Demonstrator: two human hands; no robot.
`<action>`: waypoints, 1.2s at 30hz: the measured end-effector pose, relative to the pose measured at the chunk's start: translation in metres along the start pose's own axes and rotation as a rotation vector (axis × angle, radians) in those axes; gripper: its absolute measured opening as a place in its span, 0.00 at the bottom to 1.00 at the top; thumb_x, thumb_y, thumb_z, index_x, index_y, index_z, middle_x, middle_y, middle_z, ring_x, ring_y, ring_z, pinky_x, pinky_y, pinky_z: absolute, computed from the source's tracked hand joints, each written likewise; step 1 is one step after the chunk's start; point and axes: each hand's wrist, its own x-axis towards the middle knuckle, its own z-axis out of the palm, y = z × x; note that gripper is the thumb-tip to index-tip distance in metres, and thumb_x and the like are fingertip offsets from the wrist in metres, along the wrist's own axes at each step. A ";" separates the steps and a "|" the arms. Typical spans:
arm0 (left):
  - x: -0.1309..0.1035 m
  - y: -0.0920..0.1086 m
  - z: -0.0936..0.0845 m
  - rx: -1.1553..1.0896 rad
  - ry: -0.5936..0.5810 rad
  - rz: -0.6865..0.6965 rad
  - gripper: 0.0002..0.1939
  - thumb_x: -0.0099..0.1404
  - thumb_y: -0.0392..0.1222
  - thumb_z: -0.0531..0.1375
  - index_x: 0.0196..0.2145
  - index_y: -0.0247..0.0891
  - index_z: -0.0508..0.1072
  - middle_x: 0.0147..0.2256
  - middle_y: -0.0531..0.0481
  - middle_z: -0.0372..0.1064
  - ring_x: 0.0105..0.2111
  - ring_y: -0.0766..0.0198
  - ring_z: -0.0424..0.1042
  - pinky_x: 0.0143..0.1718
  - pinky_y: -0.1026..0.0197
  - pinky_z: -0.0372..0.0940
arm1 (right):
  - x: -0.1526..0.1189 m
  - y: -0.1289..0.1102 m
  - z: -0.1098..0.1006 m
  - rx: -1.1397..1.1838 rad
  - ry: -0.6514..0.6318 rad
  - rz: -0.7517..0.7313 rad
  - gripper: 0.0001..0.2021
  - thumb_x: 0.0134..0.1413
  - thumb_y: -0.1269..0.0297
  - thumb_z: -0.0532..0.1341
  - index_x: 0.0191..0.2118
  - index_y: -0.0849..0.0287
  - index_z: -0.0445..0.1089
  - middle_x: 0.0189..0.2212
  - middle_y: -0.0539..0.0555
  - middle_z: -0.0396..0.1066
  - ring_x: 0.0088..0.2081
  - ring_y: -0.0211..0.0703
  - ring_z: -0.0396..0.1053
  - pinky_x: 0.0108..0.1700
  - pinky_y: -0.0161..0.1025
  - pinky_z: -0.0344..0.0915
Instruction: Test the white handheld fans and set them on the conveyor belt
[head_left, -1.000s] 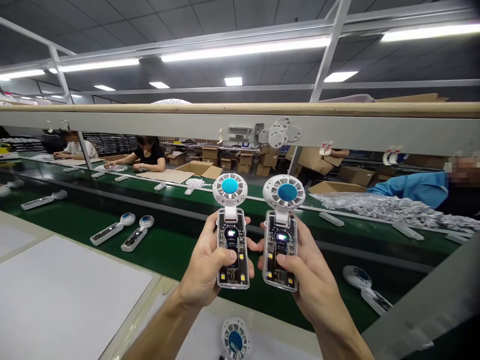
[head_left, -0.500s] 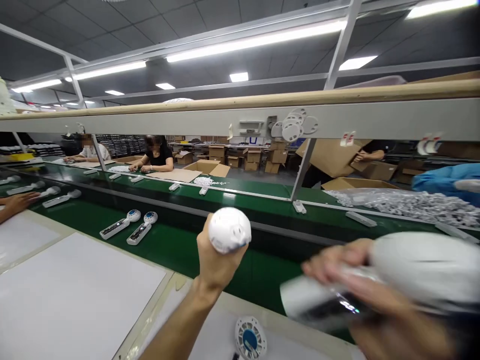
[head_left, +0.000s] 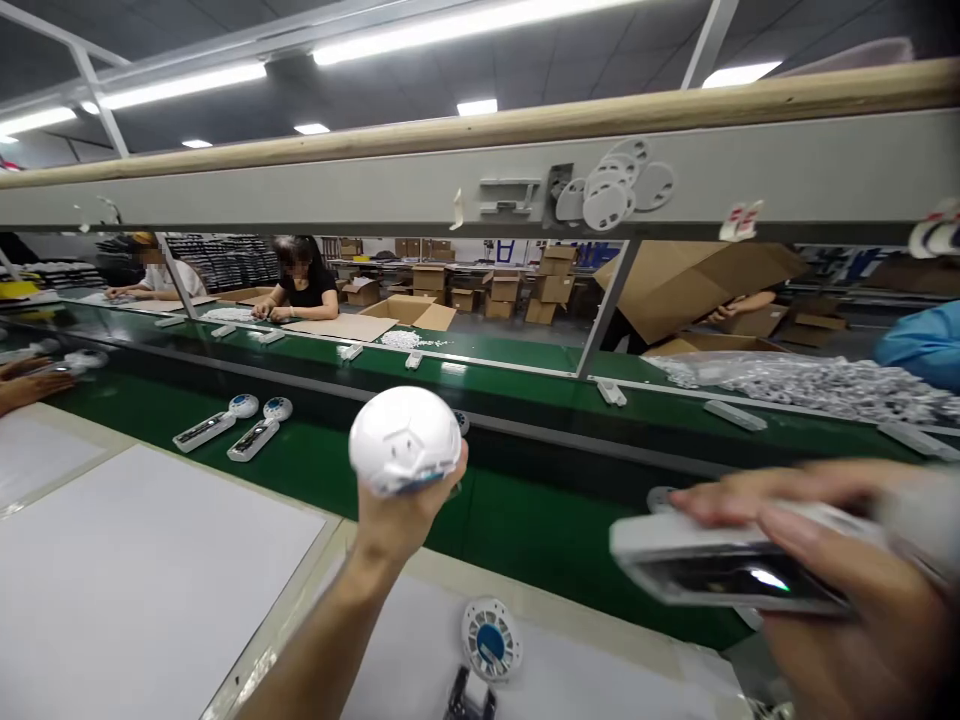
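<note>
My left hand (head_left: 401, 515) is closed around a white device whose rounded head (head_left: 405, 435) faces me; its handle is hidden. At the right, my right hand (head_left: 832, 545) grips a similar white handheld device by its long body (head_left: 697, 555), laid sideways. A dark open compartment with a bright glint shows along that body. Its round head is blurred at the right edge. Below, on the white work surface, lie a round spoked part (head_left: 491, 640) with a blue centre and a black part (head_left: 469, 695).
A green conveyor belt (head_left: 510, 520) runs across, carrying two similar devices (head_left: 255, 440) at left. A co-worker's hand (head_left: 34, 385) is at the far left. A grey shelf beam (head_left: 300, 195) crosses above. Beyond are piled white parts (head_left: 847, 385), cardboard boxes (head_left: 427, 312) and seated people.
The view has tilted down slightly. My left hand's device appears larger and further left. My right hand's device has shifted right and turned more level. The co-worker's hand has moved left.
</note>
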 end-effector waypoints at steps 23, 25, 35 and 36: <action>0.034 -0.213 -0.002 1.277 -0.264 -0.114 0.21 0.70 0.52 0.56 0.53 0.35 0.70 0.59 0.40 0.57 0.63 0.47 0.51 0.62 0.42 0.50 | 0.066 0.142 0.027 -1.143 -0.267 0.564 0.19 0.65 0.55 0.59 0.54 0.62 0.68 0.55 0.61 0.67 0.54 0.52 0.67 0.55 0.54 0.65; 0.047 -0.218 -0.013 1.318 -0.179 -0.149 0.24 0.71 0.50 0.55 0.59 0.36 0.64 0.63 0.39 0.51 0.66 0.45 0.46 0.64 0.40 0.46 | 0.067 0.140 0.024 -1.176 -0.246 0.553 0.19 0.66 0.56 0.58 0.56 0.62 0.67 0.57 0.62 0.65 0.54 0.52 0.66 0.55 0.53 0.65; 0.121 -0.218 -0.072 1.120 -0.304 -0.625 0.16 0.68 0.44 0.61 0.51 0.33 0.70 0.50 0.42 0.67 0.50 0.55 0.69 0.51 0.48 0.68 | 0.050 0.159 0.027 -1.291 -0.132 0.785 0.19 0.66 0.61 0.60 0.58 0.61 0.65 0.59 0.61 0.63 0.59 0.56 0.62 0.58 0.57 0.63; 0.126 -0.214 -0.076 1.057 -0.320 -0.684 0.15 0.68 0.44 0.61 0.49 0.33 0.70 0.48 0.43 0.68 0.46 0.57 0.71 0.47 0.51 0.70 | 0.047 0.162 0.026 -1.285 -0.124 0.842 0.19 0.65 0.62 0.61 0.58 0.61 0.65 0.59 0.61 0.63 0.59 0.56 0.63 0.58 0.58 0.62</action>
